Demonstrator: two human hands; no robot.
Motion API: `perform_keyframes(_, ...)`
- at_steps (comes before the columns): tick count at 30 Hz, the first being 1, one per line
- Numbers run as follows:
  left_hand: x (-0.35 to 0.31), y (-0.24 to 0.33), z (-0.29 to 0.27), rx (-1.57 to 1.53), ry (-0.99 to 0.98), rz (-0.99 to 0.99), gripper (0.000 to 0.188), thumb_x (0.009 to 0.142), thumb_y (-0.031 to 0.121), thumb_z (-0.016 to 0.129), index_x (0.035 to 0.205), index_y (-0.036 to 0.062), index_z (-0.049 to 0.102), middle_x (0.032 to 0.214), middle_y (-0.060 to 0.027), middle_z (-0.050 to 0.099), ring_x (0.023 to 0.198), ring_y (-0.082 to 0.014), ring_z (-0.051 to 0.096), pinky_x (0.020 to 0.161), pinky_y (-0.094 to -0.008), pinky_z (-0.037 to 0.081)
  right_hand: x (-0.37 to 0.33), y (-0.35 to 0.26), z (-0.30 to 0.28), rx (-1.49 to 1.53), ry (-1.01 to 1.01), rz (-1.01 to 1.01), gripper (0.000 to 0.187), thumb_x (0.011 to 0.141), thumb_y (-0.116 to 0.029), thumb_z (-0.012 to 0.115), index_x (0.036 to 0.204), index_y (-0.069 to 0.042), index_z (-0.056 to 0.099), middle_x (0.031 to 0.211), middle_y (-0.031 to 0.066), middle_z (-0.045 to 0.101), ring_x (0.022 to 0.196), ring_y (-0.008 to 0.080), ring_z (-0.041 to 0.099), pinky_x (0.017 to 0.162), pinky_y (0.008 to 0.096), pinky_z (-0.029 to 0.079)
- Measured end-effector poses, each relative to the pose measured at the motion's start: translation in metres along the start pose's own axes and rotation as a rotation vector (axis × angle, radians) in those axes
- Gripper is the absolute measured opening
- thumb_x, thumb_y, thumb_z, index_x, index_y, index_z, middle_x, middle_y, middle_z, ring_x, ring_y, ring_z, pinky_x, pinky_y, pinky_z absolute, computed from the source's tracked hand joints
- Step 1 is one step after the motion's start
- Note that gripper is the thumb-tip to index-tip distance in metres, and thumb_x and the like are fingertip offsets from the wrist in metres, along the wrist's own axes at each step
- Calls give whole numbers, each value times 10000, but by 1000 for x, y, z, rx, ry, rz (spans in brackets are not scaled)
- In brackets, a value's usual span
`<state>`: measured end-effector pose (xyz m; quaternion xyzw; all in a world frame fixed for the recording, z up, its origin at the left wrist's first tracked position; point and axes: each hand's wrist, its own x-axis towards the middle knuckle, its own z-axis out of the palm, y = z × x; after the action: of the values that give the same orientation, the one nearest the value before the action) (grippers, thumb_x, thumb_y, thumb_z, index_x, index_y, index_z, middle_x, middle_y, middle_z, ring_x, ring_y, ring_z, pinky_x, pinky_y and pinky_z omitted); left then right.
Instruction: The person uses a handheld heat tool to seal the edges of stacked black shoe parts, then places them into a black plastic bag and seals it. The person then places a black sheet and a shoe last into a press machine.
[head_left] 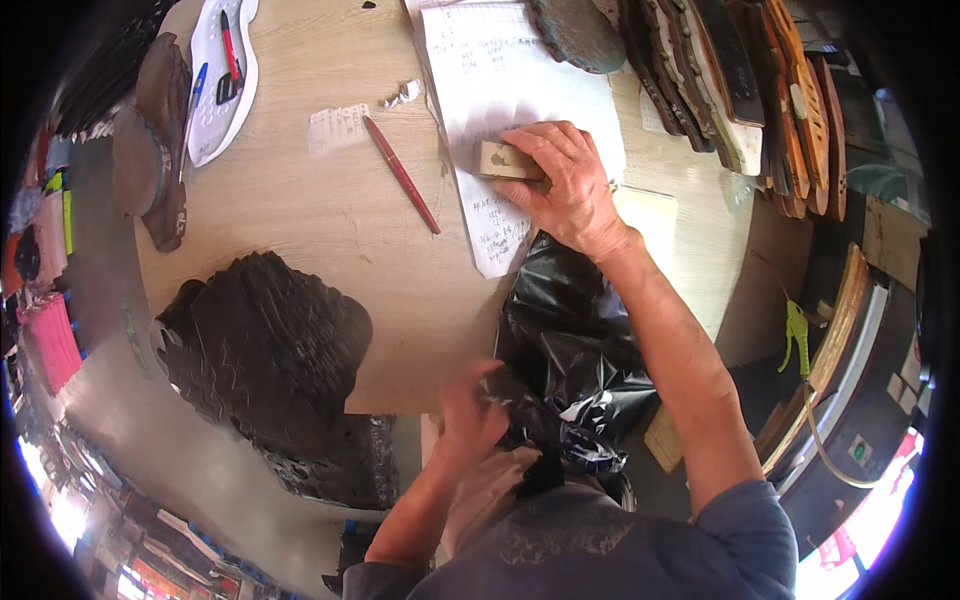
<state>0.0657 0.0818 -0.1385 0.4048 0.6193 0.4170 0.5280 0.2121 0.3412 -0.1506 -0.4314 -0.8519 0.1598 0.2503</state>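
Nearest me, a dark shirt point(580, 545) is filling the lower edge, w/ both forearms reaching out. L grip point(472, 412) is blurring right beside the black plastic bag point(570, 325); can't tell if it's holding any of it or how wide it's standing. Bag is lying crumpled btwn the forearms. Off to the L, a big stack of thin black pcs point(270, 335) is sitting at the near L corner of the surface point(290, 215).

Further out, R grip point(575, 190) is closing around a small beige block point(507, 161), fingers on the far side, thumb on the near. I'm seeing the block over the white paper point(490, 85); can't tell if they're touching. A red pen point(402, 175) is lying L of the paper, a crumpled scrap point(403, 94) just past its far end.

Farthest, a white tray point(215, 120) is carrying a red-and-black pen point(229, 45), w/ a blue pen point(196, 100) leaning at its L edge; brown, white & orange flat pcs point(805, 110) are standing in a row far R.
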Motion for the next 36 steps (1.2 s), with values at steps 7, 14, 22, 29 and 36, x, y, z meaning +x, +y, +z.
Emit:
perform_keyframes(7,7,8,16,-1,-132,48,315,749,-103,559,1021,13,665,991,-127,696,891,-254,691,795,-353,553,-53,23,-72,-56,14,252,499,888,-196,829,1280,-12,582,1173,182,670,997,334,677,874,392,557)
perform_keyframes(14,8,12,37,120,-59,186,334,711,-68,649,1041,-16,628,1411,-274,550,1273,-475,562,1061,-503,476,-103,59,-53,-272,89,176,534,881,-221,804,1299,-13,545,1143,175,625,1033,370,603,946,494,461)
perform_keyframes(22,4,14,41,182,-91,110,353,676,-78,617,1025,-25,617,1424,-299,530,1300,-489,529,1092,-518,442,-101,65,-48,-258,142,196,539,835,-293,823,1220,-30,553,1077,149,622,926,338,579,881,468,451)
perform_keyframes(29,5,15,42,258,-93,95,347,665,-37,777,985,21,654,1452,-212,540,1272,-394,572,1018,-433,514,-103,59,-61,-87,169,296,525,870,-266,819,1212,5,528,978,175,659,788,334,686,713,410,571)
perform_keyframes(36,5,10,39,180,-74,119,366,647,-38,733,994,20,632,1425,-228,562,1262,-413,579,1032,-451,503,-87,42,-63,-122,276,214,477,818,-211,855,1140,-6,568,933,138,659,726,266,672,666,346,557)
